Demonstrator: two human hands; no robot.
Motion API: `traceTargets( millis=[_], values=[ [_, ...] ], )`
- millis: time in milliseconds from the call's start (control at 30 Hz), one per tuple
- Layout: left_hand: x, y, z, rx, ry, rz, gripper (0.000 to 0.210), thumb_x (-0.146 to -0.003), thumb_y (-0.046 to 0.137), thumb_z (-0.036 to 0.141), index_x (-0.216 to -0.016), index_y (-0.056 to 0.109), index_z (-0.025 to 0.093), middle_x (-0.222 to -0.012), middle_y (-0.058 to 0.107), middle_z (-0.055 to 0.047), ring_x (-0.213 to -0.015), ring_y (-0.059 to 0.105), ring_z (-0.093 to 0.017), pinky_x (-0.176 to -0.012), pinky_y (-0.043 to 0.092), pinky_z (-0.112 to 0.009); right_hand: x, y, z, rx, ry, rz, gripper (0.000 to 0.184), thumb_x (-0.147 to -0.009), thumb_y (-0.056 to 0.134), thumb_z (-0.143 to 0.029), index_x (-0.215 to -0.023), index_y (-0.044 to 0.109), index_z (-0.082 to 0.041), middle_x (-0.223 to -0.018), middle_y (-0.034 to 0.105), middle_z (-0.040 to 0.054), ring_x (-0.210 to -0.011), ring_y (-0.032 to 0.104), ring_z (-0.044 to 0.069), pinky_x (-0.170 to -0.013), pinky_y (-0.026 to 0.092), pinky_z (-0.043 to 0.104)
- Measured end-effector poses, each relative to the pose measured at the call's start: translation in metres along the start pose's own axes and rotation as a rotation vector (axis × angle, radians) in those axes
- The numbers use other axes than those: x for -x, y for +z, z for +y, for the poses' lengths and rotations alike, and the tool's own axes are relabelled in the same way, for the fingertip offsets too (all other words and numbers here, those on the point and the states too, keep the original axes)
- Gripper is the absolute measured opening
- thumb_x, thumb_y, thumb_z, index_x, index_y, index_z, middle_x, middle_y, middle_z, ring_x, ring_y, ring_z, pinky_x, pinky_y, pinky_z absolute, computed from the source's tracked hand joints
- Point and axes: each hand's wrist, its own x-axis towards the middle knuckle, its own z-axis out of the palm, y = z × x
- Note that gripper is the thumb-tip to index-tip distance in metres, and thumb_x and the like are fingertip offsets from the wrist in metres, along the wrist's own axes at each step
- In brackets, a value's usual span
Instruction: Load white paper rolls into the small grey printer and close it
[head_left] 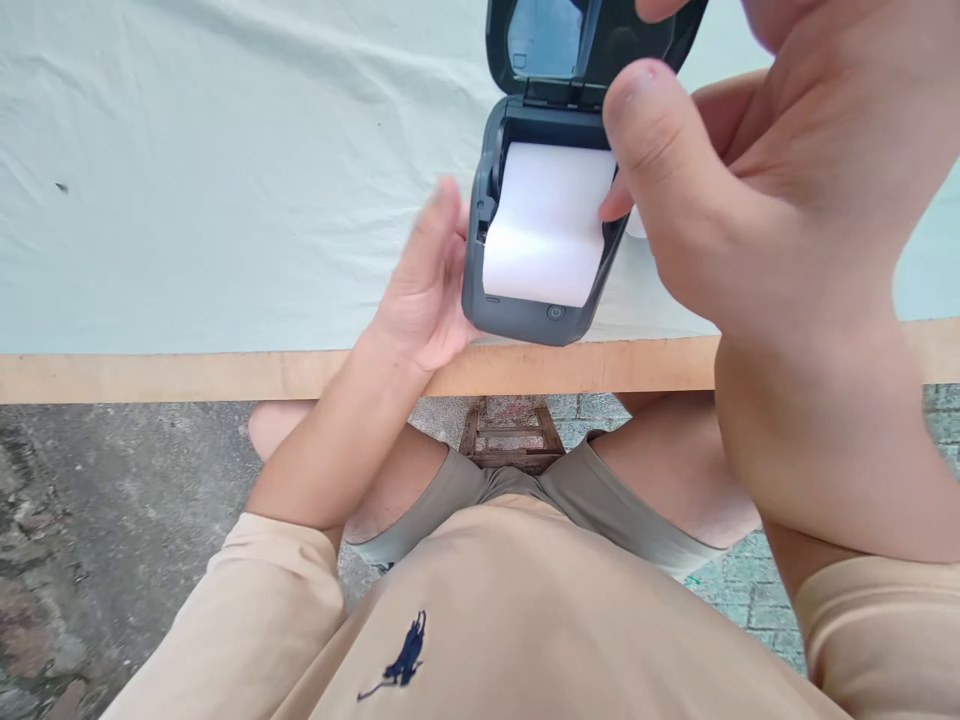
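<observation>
A dark grey portable label printer (525,322) is tilted near the table edge, its lid (544,40) swung up with a clear window in it. White paper (551,220) covers the inside compartment and hangs down to the front rim. My left hand (431,280) supports the printer from its left side, fingers behind it and partly hidden, the thumb blurred and raised. Over the printer's right side is my right hand (742,190), thumb and fingers apart. One of its fingertips touches the compartment beside the paper's right edge.
A pale cloth (225,180) covers the table, which has a wooden front edge (150,376). Part of a white object (636,224) shows behind the printer's right side. Below are my legs, a wooden stool (510,455) and paved ground.
</observation>
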Motion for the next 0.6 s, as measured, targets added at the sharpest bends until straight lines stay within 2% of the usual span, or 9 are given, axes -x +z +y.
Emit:
traceTargets(
  millis=[67,100,167,233,367,433,500,567,600],
  values=[
    [0.0,-0.003,-0.003,0.033,0.038,-0.043,0.033,-0.107,0.067,0.052,-0.119,0.079,0.024,-0.123,0.087,-0.005,-0.162,0.064,-0.035,-0.118,0.071,-0.044,-0.002,-0.002,0.0,0.125,-0.057,0.058,0.033,-0.108,0.06,-0.04,-0.131,0.077,-0.025,-0.135,0.07,0.0031,-0.123,0.076,0.026,-0.093,0.067,0.037],
    [0.0,-0.004,-0.004,0.047,0.056,-0.051,0.028,-0.106,0.069,0.048,-0.118,0.078,0.024,-0.122,0.087,-0.005,-0.162,0.064,-0.034,-0.118,0.071,-0.043,-0.004,-0.003,-0.002,0.211,-0.064,0.034,0.032,-0.105,0.063,-0.04,-0.128,0.079,-0.024,-0.126,0.073,0.0034,-0.113,0.078,0.025,-0.099,0.066,0.042],
    [0.0,-0.006,-0.006,0.053,0.072,-0.04,0.025,-0.106,0.071,0.046,-0.115,0.078,0.024,-0.122,0.086,-0.004,-0.16,0.066,-0.034,-0.117,0.072,-0.044,-0.009,-0.004,-0.01,0.375,-0.006,-0.079,0.029,-0.099,0.067,-0.036,-0.122,0.08,-0.024,-0.106,0.075,0.0041,-0.104,0.079,0.029,-0.108,0.063,0.051],
    [0.0,-0.006,-0.007,0.036,0.063,-0.053,0.022,-0.106,0.072,0.045,-0.115,0.079,0.026,-0.126,0.086,-0.004,-0.157,0.068,-0.034,-0.114,0.073,-0.045,-0.015,-0.004,-0.019,0.496,0.092,-0.178,0.028,-0.095,0.068,-0.032,-0.119,0.08,-0.026,-0.092,0.073,0.0044,-0.103,0.079,0.034,-0.099,0.062,0.054],
    [0.001,-0.002,-0.006,0.011,0.075,-0.098,0.02,-0.108,0.067,0.036,-0.119,0.08,0.026,-0.119,0.086,-0.002,-0.151,0.073,-0.035,-0.105,0.075,-0.043,-0.019,0.003,-0.019,0.586,0.181,-0.307,0.029,-0.092,0.067,-0.031,-0.119,0.076,-0.034,-0.102,0.075,0.0052,-0.097,0.073,0.034,-0.078,0.056,0.048],
    [0.002,-0.001,-0.005,-0.011,0.079,-0.075,0.02,-0.108,0.067,0.035,-0.117,0.08,0.024,-0.113,0.085,-0.001,-0.148,0.076,-0.034,-0.1,0.076,-0.039,-0.016,0.008,-0.008,0.583,0.153,-0.32,0.024,-0.087,0.073,-0.033,-0.111,0.074,-0.031,-0.092,0.069,0.0061,-0.078,0.062,0.026,-0.065,0.047,0.039],
    [0.002,0.0,-0.005,-0.031,0.071,-0.068,0.019,-0.107,0.069,0.037,-0.115,0.081,0.024,-0.113,0.085,-0.001,-0.144,0.078,-0.034,-0.096,0.077,-0.037,-0.013,0.012,0.003,0.567,0.057,-0.298,0.018,-0.087,0.072,-0.035,-0.104,0.071,-0.029,-0.078,0.058,0.0052,-0.061,0.038,0.017,-0.055,0.029,0.032],
    [0.002,0.0,-0.005,-0.043,0.064,-0.074,0.021,-0.106,0.07,0.04,-0.115,0.08,0.024,-0.114,0.086,-0.001,-0.14,0.08,-0.036,-0.095,0.077,-0.039,-0.013,0.015,0.01,0.579,-0.015,-0.286,0.012,-0.087,0.068,-0.033,-0.098,0.067,-0.028,-0.073,0.054,0.0044,-0.057,0.023,0.015,-0.051,0.016,0.032],
    [0.001,0.0,-0.005,-0.047,0.056,-0.073,0.022,-0.105,0.072,0.041,-0.115,0.08,0.024,-0.115,0.086,-0.002,-0.14,0.08,-0.036,-0.096,0.078,-0.04,-0.013,0.015,0.01,0.593,-0.023,-0.292,0.008,-0.087,0.067,-0.031,-0.094,0.066,-0.027,-0.073,0.055,0.0046,-0.058,0.022,0.016,-0.051,0.014,0.033]
  ],
)
